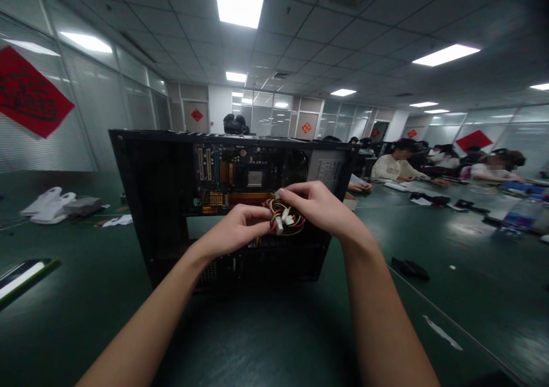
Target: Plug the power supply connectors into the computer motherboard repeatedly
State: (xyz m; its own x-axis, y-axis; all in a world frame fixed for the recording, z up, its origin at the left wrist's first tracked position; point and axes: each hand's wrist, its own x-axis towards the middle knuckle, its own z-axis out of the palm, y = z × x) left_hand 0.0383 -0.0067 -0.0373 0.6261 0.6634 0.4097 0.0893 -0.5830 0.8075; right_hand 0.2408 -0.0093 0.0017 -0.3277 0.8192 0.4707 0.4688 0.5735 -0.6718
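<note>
A black computer case stands on the green table with its side open toward me. Inside it, a motherboard with slots and a processor socket shows, and a fan and a silver power supply sit at the upper right. In front of the board is a bundle of coloured power cables with white connectors. My left hand pinches the bundle's left side. My right hand grips its top right between thumb and fingers. Part of the cables hides behind the fingers.
White plastic bags and a grey box lie at the left, with a phone-like device nearer. A black cloth-like item and a water bottle are at the right. Several people sit along the tables beyond.
</note>
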